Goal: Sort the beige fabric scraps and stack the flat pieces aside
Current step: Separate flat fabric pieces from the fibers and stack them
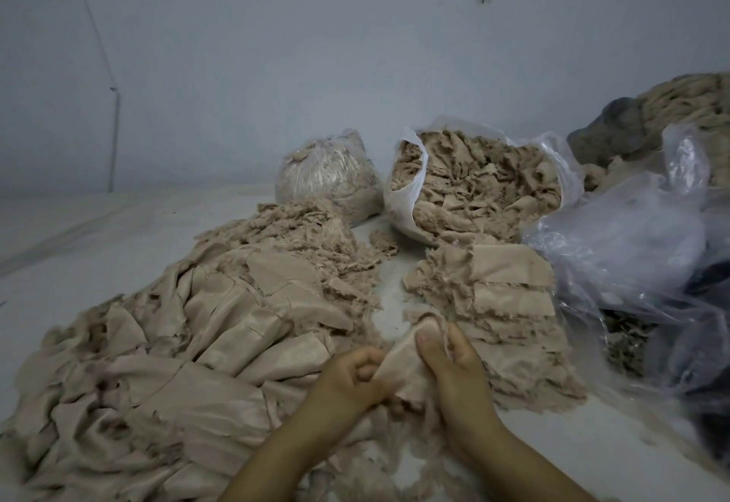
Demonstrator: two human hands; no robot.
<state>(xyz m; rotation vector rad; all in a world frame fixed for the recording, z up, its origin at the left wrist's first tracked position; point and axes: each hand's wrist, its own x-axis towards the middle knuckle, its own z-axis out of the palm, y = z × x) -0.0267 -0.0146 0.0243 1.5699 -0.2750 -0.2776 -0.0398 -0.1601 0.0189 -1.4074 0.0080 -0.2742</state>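
Both hands hold one beige fabric scrap [401, 357] low in the middle of the view. My left hand [351, 379] grips its left edge with curled fingers. My right hand [450, 359] pinches its right side, thumb on top. A wide heap of crumpled beige scraps [189, 343] spreads to the left. To the right of the hands lies a row of overlapping flat beige pieces [497, 300], frayed at the edges.
An open white plastic bag [407, 193] full of scraps lies on its side at the back. A tied clear bag [324, 177] of scraps stands left of it. Loose clear plastic [632, 248] and more scraps [687, 106] pile up at the right. Pale floor [98, 233], grey wall behind.
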